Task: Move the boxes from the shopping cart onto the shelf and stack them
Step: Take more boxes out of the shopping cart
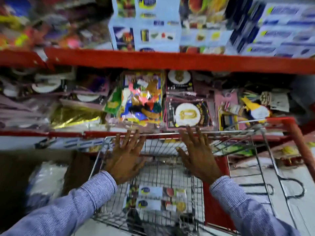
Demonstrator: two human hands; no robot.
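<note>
Both hands, left (125,157) and right (198,155), hover spread and empty above the shopping cart (170,169). The two boxes (154,199) lie at 6 o'clock below them, long axes running 9-to-3, roughly equidistant; the shelf (170,61) stands at 12.
</note>
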